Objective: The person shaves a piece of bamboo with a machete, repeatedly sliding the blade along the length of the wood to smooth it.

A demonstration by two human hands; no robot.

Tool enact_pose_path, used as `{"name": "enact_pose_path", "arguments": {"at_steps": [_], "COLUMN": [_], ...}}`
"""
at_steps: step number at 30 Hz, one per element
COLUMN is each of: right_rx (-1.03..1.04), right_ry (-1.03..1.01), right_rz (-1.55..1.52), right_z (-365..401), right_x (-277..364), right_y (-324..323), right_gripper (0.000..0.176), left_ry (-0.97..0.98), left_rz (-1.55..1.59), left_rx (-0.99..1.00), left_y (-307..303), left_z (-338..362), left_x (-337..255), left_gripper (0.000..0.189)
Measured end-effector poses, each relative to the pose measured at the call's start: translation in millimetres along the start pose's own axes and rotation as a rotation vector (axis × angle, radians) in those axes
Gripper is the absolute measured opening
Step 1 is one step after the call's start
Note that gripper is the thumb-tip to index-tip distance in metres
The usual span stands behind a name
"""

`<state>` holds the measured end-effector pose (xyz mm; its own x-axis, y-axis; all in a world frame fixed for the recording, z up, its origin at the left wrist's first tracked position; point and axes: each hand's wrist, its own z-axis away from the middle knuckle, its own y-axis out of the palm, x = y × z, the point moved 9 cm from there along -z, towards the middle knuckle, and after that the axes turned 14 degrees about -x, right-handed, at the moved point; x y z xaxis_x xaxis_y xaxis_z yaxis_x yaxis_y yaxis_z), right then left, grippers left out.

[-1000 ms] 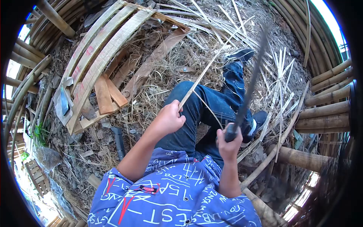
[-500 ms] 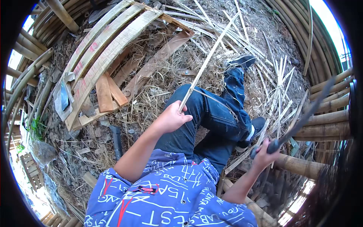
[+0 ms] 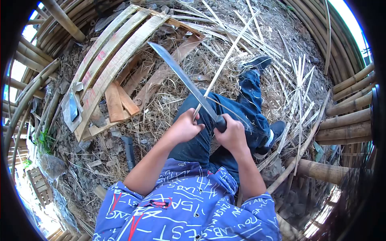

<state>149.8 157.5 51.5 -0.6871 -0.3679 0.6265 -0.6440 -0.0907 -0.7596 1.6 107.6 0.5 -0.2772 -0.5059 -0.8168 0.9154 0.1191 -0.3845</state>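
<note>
Both forearms point(image 3: 153, 158) angled inward, left hand point(image 3: 186, 128) near right hand point(image 3: 231, 133), both clenched.

The machete handle point(image 3: 220, 124) is partly hidden — the shirt point(image 3: 183, 207), cut off below.

slatted frame point(image 3: 122, 55): left | plastic wrapper point(image 3: 73, 108): at frame's corner | bamboo poles point(image 3: 348, 119): right

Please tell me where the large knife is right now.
In the head view, the knife is near centre, gripped in the right hand and slanting up-left across the pale strip in the left hand.
</note>
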Motion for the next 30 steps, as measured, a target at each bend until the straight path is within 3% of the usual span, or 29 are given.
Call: {"name": "enact_pose_path", "arguments": {"at_steps": [3, 10, 12, 14, 16, 18, 25, 30], "right_rx": [0.044, 0.059, 0.016, -0.003, -0.047, -0.021, -0.095, -0.001], "right_ry": [-0.011, -0.015, -0.063, 0.160, 0.007, 0.000, 0.026, -0.107], "right_rz": [0.060, 0.148, 0.294, 0.158, 0.258, 0.291, 0.333, 0.439], "right_z": [-16, -28, -35, -55, -63, -68, -74, -85], "right_x": [-13, -26, -33, -67, -59, -53, -59, -52], "right_y": [15, 20, 16, 3, -4, -10, -15, -4], "right_gripper": [0.028, 0.019, 0.022, 0.017, 0.017, 0.016, 0.017, 0.017], "left_ry": [0.158, 0.116, 0.069, 0.109, 0.151, 0.014, 0.115, 0.168], "left_rz": [0.026, -0.041, -0.003, 0.035, 0.063, 0.087, 0.100, 0.014], "left_rx": [-0.110, -0.059, 0.020, 0.004, -0.019, 0.085, 0.060, 0.036], "left_y": [4, -2, -1, -2, -11, -6, -4, -19], "left_z": [-7, -1, 2, 8, 10, 7, 7, 15], "left_x": [7, 8, 11, 16, 13, 11, 6, 13], "left_gripper": [0.031, 0.027, 0.025, 0.025, 0.025, 0.024, 0.024, 0.024]}}
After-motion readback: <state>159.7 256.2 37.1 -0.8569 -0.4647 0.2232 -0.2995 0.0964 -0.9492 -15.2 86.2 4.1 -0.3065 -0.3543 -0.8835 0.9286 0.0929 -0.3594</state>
